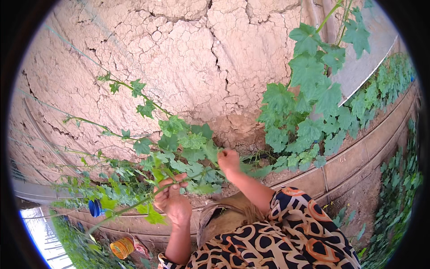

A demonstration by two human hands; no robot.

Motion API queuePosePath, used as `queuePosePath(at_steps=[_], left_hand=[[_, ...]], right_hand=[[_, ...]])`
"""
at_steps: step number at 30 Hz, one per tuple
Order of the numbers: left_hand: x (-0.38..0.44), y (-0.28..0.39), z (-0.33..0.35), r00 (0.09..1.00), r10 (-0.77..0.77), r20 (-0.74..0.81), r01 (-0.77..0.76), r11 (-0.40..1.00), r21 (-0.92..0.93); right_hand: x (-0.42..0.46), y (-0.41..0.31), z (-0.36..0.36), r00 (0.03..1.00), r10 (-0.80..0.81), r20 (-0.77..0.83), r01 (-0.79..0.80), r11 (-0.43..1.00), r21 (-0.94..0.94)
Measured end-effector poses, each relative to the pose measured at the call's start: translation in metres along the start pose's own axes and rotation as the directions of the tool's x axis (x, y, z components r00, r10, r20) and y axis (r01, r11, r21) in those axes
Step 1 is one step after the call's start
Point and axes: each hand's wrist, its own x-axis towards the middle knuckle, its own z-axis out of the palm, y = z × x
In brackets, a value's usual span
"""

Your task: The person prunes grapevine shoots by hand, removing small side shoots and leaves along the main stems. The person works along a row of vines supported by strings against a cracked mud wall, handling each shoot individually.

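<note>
My left hand (173, 200) is closed around a long green vine stem (134, 205), thumb on top and fingers behind it. Bright young leaves (153, 215) hang from the stem beside that hand. My right hand (229, 164) is curled tightly at the edge of a lobed vine leaf (211, 151), which is slightly blurred; the fingertips are partly hidden. Between and beyond the hands spreads a clump of lobed, pale-veined leaves (193, 141). Thin vine tips (124, 85) climb from it along strings (72, 47) to the upper left.
A cracked mud wall (188, 60) rises in front of me. Tall leafy vines (307, 97) stand to the right. A curved, jointed brown edging (346, 164) runs past my body. A blue container (96, 208) and a yellow bucket (122, 248) are at lower left.
</note>
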Motion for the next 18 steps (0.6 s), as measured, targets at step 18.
queuePosePath(at_steps=[18], left_hand=[[0.007,-0.027,-0.008,0.972,-0.189,-0.138,0.189,0.982,-0.016]], right_hand=[[-0.006,0.124,-0.069,0.852,-0.516,-0.085,0.406,0.755,-0.515]])
